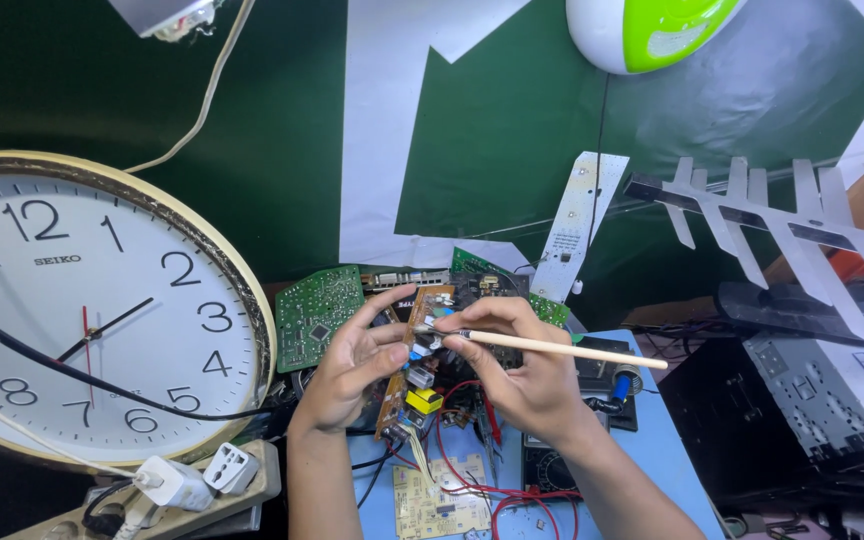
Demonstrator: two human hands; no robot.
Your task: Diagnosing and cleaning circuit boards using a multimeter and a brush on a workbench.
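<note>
My left hand (352,365) holds a narrow brown circuit board (414,362) upright by its left edge; the board carries a yellow block, blue parts and small metal parts. My right hand (522,365) grips a small brush with a pale wooden handle (562,348), its tip touching the upper part of the board. Red wires (452,420) run from the board down toward a cream circuit board (442,495) lying on the blue table (652,450).
A large round wall clock (82,310) leans at left, with a power strip and white plugs (192,480) below it. Green circuit boards (317,315) stand behind my hands. A white antenna (782,225), black electronics casing (812,400) and a meter (552,465) lie to the right.
</note>
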